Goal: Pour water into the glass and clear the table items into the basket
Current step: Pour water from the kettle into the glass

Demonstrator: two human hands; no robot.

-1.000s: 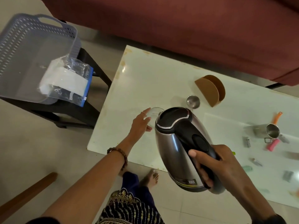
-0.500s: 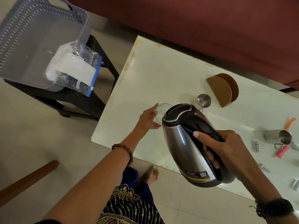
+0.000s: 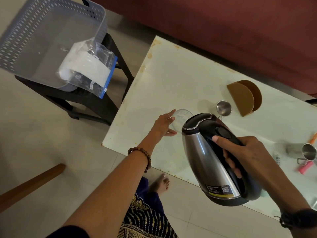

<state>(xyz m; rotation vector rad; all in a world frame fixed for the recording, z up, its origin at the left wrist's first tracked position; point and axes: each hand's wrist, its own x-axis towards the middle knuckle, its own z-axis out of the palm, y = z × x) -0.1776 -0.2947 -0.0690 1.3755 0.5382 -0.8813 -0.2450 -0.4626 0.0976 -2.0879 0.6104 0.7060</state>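
Head view looks down on a white worktop (image 3: 180,79) with the pour under way or about to be. The right hand (image 3: 243,152) is closed round the black handle of the kettle (image 3: 205,152), thumb laid along the top near the lid button, and the kettle is tipped forward so its spout end hangs over the glass (image 3: 180,118). No stream of water shows, since the kettle's lid hides the glass's far rim. The left hand (image 3: 163,125) cups the near side of the glass, fingers spread and only loosely curled against it, most likely to steady it on the smooth top while water goes in (a light glass would slide or tip easily).

The glass stands near the worktop's left end, with a small steel cup (image 3: 223,108) and a brown holder (image 3: 243,98) just beyond it. Further right lie a steel mug (image 3: 308,151) and a pink item (image 3: 306,168), all yet to be cleared. The basket (image 3: 34,31) waits on a dark stool (image 3: 96,102) beside the worktop, well apart from the glass, a clear bag (image 3: 89,67) draped over its rim.
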